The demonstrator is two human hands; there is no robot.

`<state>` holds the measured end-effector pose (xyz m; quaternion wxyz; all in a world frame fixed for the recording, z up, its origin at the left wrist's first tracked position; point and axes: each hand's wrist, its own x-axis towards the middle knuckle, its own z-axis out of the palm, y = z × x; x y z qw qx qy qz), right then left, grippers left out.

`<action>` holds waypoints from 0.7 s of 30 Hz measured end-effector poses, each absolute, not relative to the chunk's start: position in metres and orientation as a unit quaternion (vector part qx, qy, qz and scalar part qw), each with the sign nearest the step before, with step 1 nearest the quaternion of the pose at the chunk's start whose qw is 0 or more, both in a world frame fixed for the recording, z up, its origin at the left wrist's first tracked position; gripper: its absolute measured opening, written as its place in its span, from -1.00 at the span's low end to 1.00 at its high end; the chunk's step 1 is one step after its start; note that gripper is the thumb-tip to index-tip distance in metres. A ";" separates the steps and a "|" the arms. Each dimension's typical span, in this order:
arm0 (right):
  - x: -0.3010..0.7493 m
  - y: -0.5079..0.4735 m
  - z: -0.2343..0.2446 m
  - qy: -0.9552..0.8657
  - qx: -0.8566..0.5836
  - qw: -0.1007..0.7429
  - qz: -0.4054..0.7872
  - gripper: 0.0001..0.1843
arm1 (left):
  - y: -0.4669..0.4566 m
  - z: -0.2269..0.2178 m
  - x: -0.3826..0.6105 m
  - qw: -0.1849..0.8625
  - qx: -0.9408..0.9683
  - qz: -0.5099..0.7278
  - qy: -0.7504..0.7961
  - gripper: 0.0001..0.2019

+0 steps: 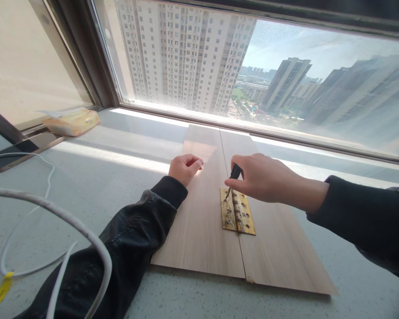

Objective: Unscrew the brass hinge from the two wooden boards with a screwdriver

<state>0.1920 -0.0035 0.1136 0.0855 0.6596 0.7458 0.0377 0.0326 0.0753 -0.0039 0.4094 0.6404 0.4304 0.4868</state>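
My right hand [257,177] is wrapped round the black handle of a screwdriver [236,172]. Its shaft slants down, and the tip meets the upper left part of a worn brass hinge [241,215]. The hinge lies opened flat across the seam between two wooden boards, the left board [202,230] and the right board [279,248]. Screw holes show along its right leaf. Over the left board, up and to the left of the hinge, my left hand [185,168] is closed with thumb and fingers together; whatever it may hold is too small to name.
The boards rest on a pale speckled sill [136,146] below a large window [193,57]. White cable [83,228] loops across the near left, bearing a yellow tag [0,292]. A yellow-and-white packet [73,122] sits by the dark window frame at the back left.
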 end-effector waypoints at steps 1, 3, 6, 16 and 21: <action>0.191 -0.003 0.116 0.740 0.664 0.102 0.038 -0.57 | 0.075 -0.004 0.033 0.410 0.640 0.487 0.430 -0.80; 0.189 -0.002 0.118 0.730 0.670 0.126 0.042 -0.49 | 0.075 -0.003 0.032 0.412 0.637 0.487 0.432 -0.80; 0.188 0.001 0.118 0.754 0.643 0.129 0.034 -0.51 | 0.075 -0.003 0.032 0.415 0.634 0.486 0.434 -0.79; 0.211 0.004 0.125 0.875 0.453 0.091 -0.148 -0.74 | 0.074 -0.003 0.032 0.404 0.641 0.486 0.436 -0.80; 0.214 -0.002 0.126 0.839 0.522 0.105 -0.109 -0.65 | 0.074 -0.003 0.032 0.409 0.642 0.483 0.433 -0.80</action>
